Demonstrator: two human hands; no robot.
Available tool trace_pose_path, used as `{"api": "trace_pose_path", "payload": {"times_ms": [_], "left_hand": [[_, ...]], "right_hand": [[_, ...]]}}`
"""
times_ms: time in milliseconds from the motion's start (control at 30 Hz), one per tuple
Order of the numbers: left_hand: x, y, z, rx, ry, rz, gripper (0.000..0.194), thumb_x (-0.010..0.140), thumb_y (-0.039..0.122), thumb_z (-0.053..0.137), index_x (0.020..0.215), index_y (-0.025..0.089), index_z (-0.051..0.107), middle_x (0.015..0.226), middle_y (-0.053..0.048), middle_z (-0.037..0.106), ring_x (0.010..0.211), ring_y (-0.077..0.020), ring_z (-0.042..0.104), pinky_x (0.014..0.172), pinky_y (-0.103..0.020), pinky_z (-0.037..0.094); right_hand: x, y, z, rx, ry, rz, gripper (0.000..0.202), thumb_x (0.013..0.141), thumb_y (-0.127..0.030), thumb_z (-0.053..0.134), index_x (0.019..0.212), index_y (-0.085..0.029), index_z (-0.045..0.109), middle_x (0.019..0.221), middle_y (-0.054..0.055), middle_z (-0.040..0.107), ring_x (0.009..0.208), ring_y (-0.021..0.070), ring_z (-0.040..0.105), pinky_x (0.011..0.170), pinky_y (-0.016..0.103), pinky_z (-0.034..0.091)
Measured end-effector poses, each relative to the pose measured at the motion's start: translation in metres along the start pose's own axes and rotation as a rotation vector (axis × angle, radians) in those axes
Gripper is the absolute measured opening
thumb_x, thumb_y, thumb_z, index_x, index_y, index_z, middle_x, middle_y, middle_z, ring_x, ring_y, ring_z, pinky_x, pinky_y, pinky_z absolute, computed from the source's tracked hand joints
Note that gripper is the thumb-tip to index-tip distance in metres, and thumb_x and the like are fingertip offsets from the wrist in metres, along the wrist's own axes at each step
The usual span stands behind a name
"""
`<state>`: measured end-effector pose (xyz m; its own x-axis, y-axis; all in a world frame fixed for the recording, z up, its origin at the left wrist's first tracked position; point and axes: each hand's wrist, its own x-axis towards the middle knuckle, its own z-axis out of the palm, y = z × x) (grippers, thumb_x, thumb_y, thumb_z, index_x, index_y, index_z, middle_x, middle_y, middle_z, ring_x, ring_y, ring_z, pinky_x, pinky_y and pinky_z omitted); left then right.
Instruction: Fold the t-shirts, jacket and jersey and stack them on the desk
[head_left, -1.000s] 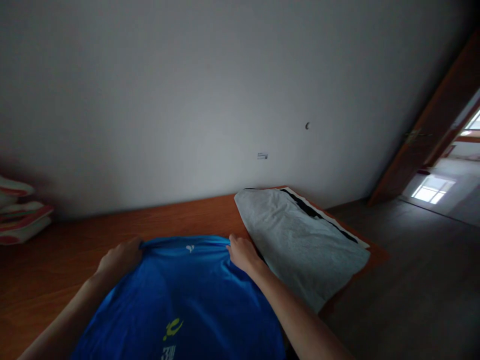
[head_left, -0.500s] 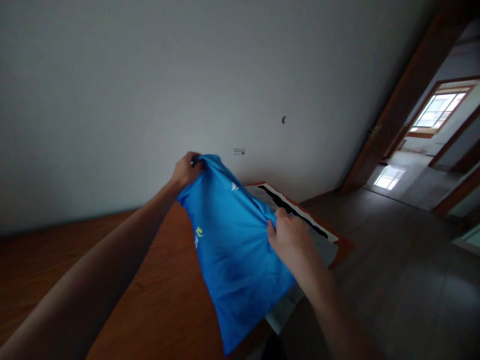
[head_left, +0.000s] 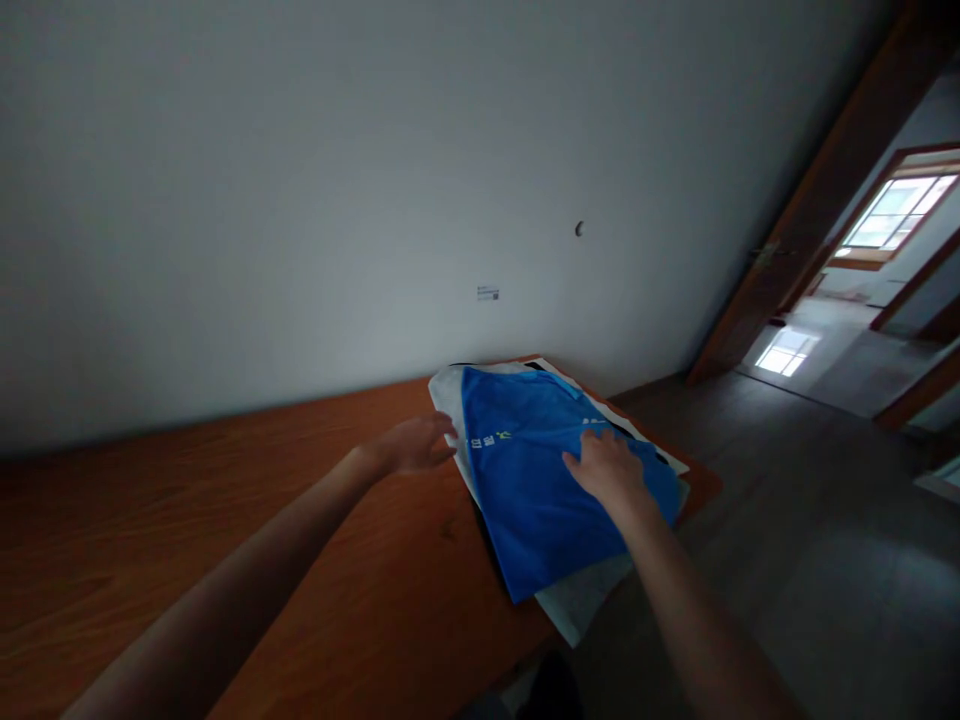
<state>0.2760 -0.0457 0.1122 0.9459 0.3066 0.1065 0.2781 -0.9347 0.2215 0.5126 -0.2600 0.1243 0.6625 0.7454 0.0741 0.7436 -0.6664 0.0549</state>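
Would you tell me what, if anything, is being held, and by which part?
Nothing appears held: the right hand is open over the blue shirt, the left hand open near its edge.

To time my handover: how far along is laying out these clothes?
Done: the blue printed garment lies over the grey fabric garment on the brown wooden table. In hand: nothing gripped; the open left hand beside it, the right hand over it. Perhaps remaining: straightening, since grey shows past blue.

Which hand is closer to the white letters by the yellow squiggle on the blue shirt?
The left hand. It's just beside the white letters; the right hand is farther across the blue shirt.
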Motion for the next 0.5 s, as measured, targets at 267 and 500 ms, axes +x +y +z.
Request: {"api": "trace_pose_path", "payload": {"times_ms": [267,500], "left_hand": [[-0.17,-0.069,0.066,0.014,0.265,-0.401,0.036,0.098,0.039,0.042,0.113,0.021,0.069,0.128,-0.01,0.069,0.114,-0.0233,0.068,0.104,-0.041,0.053],[-0.252,-0.091,0.073,0.287,0.503,-0.666,0.04,0.097,0.034,0.04,0.123,0.017,0.066,0.137,-0.014,0.066,0.119,-0.0302,0.065,0.104,-0.05,0.052]], "right_hand": [[-0.001,-0.107,0.05,0.299,0.137,-0.432,0.029,0.095,-0.033,0.057,0.117,-0.018,0.067,0.122,0.015,0.066,0.113,0.0292,0.063,0.092,0.038,0.051],[-0.016,-0.231,0.104,0.716,0.345,-0.711,0.027,0.094,-0.027,0.055,0.119,-0.018,0.064,0.122,0.013,0.067,0.117,0.0266,0.062,0.101,0.041,0.05]]}}
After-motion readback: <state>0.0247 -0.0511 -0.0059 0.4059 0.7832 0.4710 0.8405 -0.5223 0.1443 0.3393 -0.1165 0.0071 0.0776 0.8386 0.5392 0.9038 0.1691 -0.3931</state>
